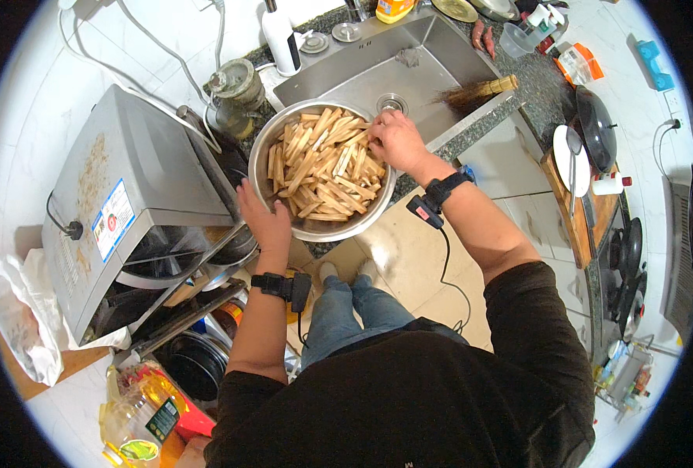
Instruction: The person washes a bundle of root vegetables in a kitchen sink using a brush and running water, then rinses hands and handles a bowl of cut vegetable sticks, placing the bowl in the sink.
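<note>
A wide stainless steel bowl point(352, 231) sits at the near left end of the sink, overlapping its edge. Heaped inside are many pale yellow-brown cut food strips point(323, 164), whose exact kind I cannot tell. At the bowl's left side is my left hand point(267, 222), with the rim passing between its thumb and fingers. My right hand point(396, 137) is at the right rim, its fingers curled down at the strips' edge. Its fingertips are partly hidden, so I cannot tell whether they pinch a strip or the rim.
The steel sink point(352, 76) holds a brush of stiff bristles point(481, 90) and a grey scrap point(408, 57). Left stands a grey oven-like appliance point(136, 158); a stone mortar point(238, 82) is behind. A wooden board point(566, 216) bears a white plate point(563, 152) at right.
</note>
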{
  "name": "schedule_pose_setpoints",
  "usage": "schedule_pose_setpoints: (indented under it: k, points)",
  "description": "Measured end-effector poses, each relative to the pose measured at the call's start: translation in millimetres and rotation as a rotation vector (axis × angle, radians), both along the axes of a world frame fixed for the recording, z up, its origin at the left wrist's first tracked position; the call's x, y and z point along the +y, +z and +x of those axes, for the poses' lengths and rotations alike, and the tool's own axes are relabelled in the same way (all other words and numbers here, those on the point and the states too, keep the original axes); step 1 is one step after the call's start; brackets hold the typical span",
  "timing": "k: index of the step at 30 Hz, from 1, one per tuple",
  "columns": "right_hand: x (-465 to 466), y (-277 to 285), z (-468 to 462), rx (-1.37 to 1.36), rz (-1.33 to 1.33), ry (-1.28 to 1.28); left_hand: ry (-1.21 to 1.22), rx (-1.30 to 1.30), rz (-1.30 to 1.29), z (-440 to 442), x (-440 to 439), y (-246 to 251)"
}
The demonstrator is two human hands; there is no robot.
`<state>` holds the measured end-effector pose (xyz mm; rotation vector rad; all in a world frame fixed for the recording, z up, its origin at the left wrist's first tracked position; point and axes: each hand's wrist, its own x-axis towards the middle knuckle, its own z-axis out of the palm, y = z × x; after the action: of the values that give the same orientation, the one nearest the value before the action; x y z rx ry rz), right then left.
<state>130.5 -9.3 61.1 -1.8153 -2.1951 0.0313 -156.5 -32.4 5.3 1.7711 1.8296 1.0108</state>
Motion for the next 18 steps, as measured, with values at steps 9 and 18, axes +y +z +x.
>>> schedule_pose_setpoints:
  k: [9,18]
  points:
    - [-4,-10,-24,-0.202,0.064,-0.151,-0.408,0.294,0.199,16,-1,3]
    - [-4,5,-26,-0.401,-0.066,-0.083,-0.453,0.354,0.114,18,-6,7]
